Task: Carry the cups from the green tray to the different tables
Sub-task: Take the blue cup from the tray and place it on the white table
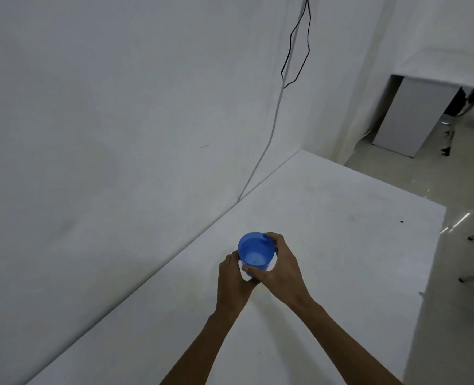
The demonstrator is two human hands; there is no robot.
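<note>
A blue translucent plastic cup [255, 250] stands upright over a white table [341, 218], near the wall side. Both of my hands wrap around it. My left hand [234, 276] grips its lower left side. My right hand [279, 262] holds its right side, with fingers reaching the rim and the thumb crossing the front. Whether the cup's base touches the table is hidden by my hands. The green tray is out of view.
A white wall [119, 120] runs along the table's left edge, with a black cable [299, 43] and a white cable hanging down it. The table's right edge drops to a glossy floor [458, 273]. A white cabinet [408, 118] stands at the far right.
</note>
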